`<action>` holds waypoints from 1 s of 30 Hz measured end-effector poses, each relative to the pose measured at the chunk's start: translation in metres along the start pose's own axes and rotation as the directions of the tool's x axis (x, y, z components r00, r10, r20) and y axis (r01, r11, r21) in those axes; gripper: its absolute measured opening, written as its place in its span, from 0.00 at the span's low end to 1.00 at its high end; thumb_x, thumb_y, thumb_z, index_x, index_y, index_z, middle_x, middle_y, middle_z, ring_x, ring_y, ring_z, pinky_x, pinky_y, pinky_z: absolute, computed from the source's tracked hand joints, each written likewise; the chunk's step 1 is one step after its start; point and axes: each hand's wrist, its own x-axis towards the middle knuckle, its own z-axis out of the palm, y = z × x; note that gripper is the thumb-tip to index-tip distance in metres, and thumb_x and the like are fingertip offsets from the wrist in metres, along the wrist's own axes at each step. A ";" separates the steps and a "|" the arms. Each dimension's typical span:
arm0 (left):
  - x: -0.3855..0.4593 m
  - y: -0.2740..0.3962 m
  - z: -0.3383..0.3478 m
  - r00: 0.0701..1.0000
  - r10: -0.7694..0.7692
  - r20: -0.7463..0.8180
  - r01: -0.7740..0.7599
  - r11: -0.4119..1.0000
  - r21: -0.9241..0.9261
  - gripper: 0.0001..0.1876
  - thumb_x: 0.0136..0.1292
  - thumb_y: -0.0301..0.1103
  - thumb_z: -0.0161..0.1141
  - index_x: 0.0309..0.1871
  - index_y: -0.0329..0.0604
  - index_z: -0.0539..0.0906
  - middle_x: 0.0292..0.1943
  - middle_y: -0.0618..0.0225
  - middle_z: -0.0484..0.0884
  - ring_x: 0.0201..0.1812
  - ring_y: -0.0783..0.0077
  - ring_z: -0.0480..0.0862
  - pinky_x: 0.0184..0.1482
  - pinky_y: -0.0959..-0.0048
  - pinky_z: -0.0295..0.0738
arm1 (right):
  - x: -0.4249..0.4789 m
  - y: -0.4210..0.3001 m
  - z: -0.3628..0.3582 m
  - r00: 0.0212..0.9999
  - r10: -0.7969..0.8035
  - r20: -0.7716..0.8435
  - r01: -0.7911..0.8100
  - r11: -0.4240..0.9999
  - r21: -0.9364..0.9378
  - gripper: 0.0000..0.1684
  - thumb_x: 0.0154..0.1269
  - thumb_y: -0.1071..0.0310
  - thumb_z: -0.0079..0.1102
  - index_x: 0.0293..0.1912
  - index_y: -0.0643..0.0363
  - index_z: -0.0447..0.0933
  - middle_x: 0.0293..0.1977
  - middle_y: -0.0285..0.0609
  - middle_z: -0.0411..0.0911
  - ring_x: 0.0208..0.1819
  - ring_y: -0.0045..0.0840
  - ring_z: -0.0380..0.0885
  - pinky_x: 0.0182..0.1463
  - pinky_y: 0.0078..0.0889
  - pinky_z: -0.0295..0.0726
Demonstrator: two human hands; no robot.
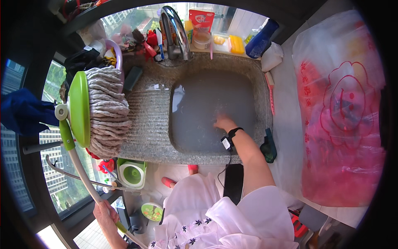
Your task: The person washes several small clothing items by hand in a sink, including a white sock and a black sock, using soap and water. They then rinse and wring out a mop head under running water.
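Note:
My left hand (106, 211) is closed around the pole of a mop at the lower left. The mop's green head (80, 109), with its grey-beige cotton strings (107, 113), is raised over the ribbed left side of the stone sink (146, 124). Murky grey water (211, 93) fills the basin. Into this water reaches my right hand (224, 122), its fingertips partly under the surface, so whether they touch anything below cannot be seen. A black wristband with a small cabled device (227, 142) is on the right wrist.
Behind the basin stands a chrome faucet (175, 31), beside brushes, a red pouch (201, 21), yellow soap (236, 44) and a blue bottle (261, 39). A red-handled brush (271, 93) and a large plastic bag (342, 118) lie right. A green-and-white mop bucket (132, 174) stands below left.

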 end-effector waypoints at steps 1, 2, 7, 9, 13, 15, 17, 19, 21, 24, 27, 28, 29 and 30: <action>0.004 -0.004 -0.004 1.000 -0.004 0.027 0.004 1.000 0.007 0.22 0.74 0.56 0.51 0.34 0.46 0.69 0.14 0.79 0.59 0.11 0.87 0.57 0.12 0.84 0.50 | -0.003 -0.004 -0.025 0.998 -0.039 0.054 0.042 0.998 -0.046 0.41 0.58 0.51 0.67 0.68 0.55 0.69 0.68 0.54 0.67 0.70 0.44 0.65 0.70 0.43 0.68; 0.007 -0.010 -0.007 0.999 -0.011 0.053 0.011 1.000 0.014 0.22 0.74 0.56 0.51 0.34 0.46 0.69 0.14 0.79 0.59 0.11 0.87 0.57 0.12 0.84 0.50 | -0.010 -0.008 -0.052 0.991 -0.076 0.112 0.086 0.992 -0.090 0.41 0.58 0.51 0.68 0.68 0.55 0.69 0.67 0.55 0.68 0.69 0.44 0.67 0.69 0.42 0.70; 0.013 -0.014 -0.004 0.995 -0.010 0.101 0.001 0.996 0.090 0.22 0.75 0.54 0.51 0.32 0.46 0.70 0.14 0.78 0.62 0.12 0.87 0.58 0.13 0.84 0.51 | -0.106 -0.064 -0.167 0.939 -0.226 -0.258 0.342 0.673 0.655 0.34 0.54 0.54 0.71 0.60 0.55 0.78 0.56 0.55 0.78 0.58 0.43 0.78 0.58 0.42 0.78; 0.016 -0.022 -0.001 0.992 -0.011 0.130 0.002 0.997 0.073 0.22 0.73 0.55 0.54 0.32 0.46 0.71 0.14 0.79 0.64 0.13 0.87 0.61 0.14 0.84 0.54 | -0.125 -0.077 -0.182 0.926 -0.329 -0.184 0.222 0.079 0.972 0.31 0.56 0.55 0.70 0.58 0.55 0.79 0.54 0.55 0.80 0.56 0.39 0.80 0.55 0.38 0.80; 0.027 -0.023 0.006 0.970 -0.006 0.244 -0.013 0.997 0.076 0.21 0.73 0.53 0.56 0.33 0.46 0.72 0.16 0.79 0.66 0.14 0.88 0.62 0.15 0.82 0.55 | -0.078 -0.049 -0.112 0.951 0.083 -0.297 0.120 0.788 0.604 0.19 0.63 0.57 0.66 0.50 0.56 0.84 0.46 0.41 0.84 0.52 0.28 0.81 0.42 0.34 0.83; 0.021 -0.026 0.008 0.971 -0.006 0.237 -0.013 0.997 0.079 0.20 0.73 0.52 0.57 0.33 0.46 0.72 0.17 0.81 0.65 0.14 0.88 0.61 0.16 0.82 0.54 | -0.088 -0.060 -0.118 0.961 0.061 -0.268 0.183 0.586 0.790 0.17 0.64 0.58 0.66 0.50 0.55 0.85 0.47 0.38 0.84 0.52 0.29 0.81 0.40 0.36 0.83; 0.021 -0.033 0.011 0.976 0.009 0.217 -0.027 0.996 0.083 0.19 0.73 0.51 0.57 0.33 0.46 0.72 0.17 0.82 0.65 0.15 0.88 0.61 0.16 0.82 0.52 | -0.099 -0.060 -0.131 0.985 -0.050 -0.164 0.171 0.212 0.962 0.19 0.64 0.58 0.65 0.53 0.53 0.83 0.51 0.36 0.83 0.52 0.31 0.81 0.45 0.39 0.83; 0.023 -0.034 0.014 0.967 -0.018 0.253 -0.002 0.997 0.078 0.19 0.73 0.51 0.57 0.34 0.45 0.72 0.18 0.83 0.65 0.15 0.89 0.62 0.17 0.83 0.53 | -0.094 -0.053 -0.128 0.987 0.004 -0.160 0.147 0.361 0.921 0.23 0.65 0.55 0.65 0.57 0.52 0.81 0.53 0.36 0.82 0.55 0.32 0.80 0.49 0.40 0.82; 0.026 -0.040 0.019 0.962 -0.035 0.272 0.007 0.995 0.101 0.18 0.73 0.50 0.57 0.34 0.45 0.73 0.18 0.82 0.67 0.16 0.89 0.63 0.17 0.84 0.54 | -0.085 -0.049 -0.114 0.967 0.004 -0.254 0.218 0.499 0.838 0.29 0.65 0.47 0.62 0.61 0.50 0.77 0.58 0.36 0.78 0.60 0.33 0.76 0.54 0.44 0.79; 0.026 -0.045 0.034 0.960 -0.045 0.275 -0.002 0.985 0.171 0.21 0.73 0.53 0.56 0.31 0.47 0.70 0.15 0.79 0.67 0.14 0.85 0.64 0.15 0.82 0.59 | -0.090 -0.106 -0.091 0.935 -0.170 -0.313 0.343 0.197 0.919 0.44 0.64 0.30 0.56 0.70 0.47 0.67 0.68 0.39 0.68 0.68 0.34 0.67 0.63 0.50 0.71; 0.019 -0.058 0.048 0.961 -0.110 0.254 0.047 0.969 0.243 0.21 0.73 0.53 0.56 0.30 0.47 0.70 0.15 0.78 0.67 0.13 0.85 0.64 0.15 0.81 0.59 | -0.164 -0.215 -0.118 0.781 -0.471 -0.411 0.062 -0.596 0.800 0.50 0.63 0.27 0.55 0.73 0.49 0.60 0.70 0.45 0.63 0.68 0.31 0.65 0.66 0.47 0.68; 0.023 -0.073 0.048 0.954 -0.108 0.281 0.042 0.972 0.233 0.21 0.73 0.52 0.56 0.30 0.47 0.70 0.15 0.78 0.68 0.13 0.85 0.65 0.15 0.81 0.60 | -0.153 -0.228 -0.120 0.771 -0.464 -0.436 0.023 -0.664 0.747 0.47 0.64 0.33 0.59 0.71 0.54 0.62 0.65 0.43 0.69 0.62 0.29 0.72 0.61 0.39 0.73; 0.020 -0.082 0.049 0.951 -0.114 0.287 0.037 0.965 0.261 0.21 0.73 0.52 0.56 0.30 0.46 0.71 0.15 0.78 0.68 0.13 0.85 0.65 0.15 0.81 0.60 | -0.151 -0.238 -0.125 0.854 -0.343 -0.391 0.088 -0.644 0.760 0.42 0.65 0.38 0.62 0.67 0.57 0.66 0.60 0.42 0.73 0.56 0.27 0.74 0.58 0.35 0.75; 0.016 -0.088 0.050 0.949 -0.114 0.292 0.028 0.959 0.283 0.20 0.73 0.51 0.56 0.30 0.46 0.71 0.15 0.78 0.68 0.13 0.85 0.65 0.15 0.81 0.60 | -0.149 -0.246 -0.134 0.913 -0.215 -0.347 0.152 -0.611 0.777 0.37 0.66 0.43 0.64 0.64 0.60 0.70 0.54 0.41 0.78 0.51 0.24 0.77 0.55 0.31 0.76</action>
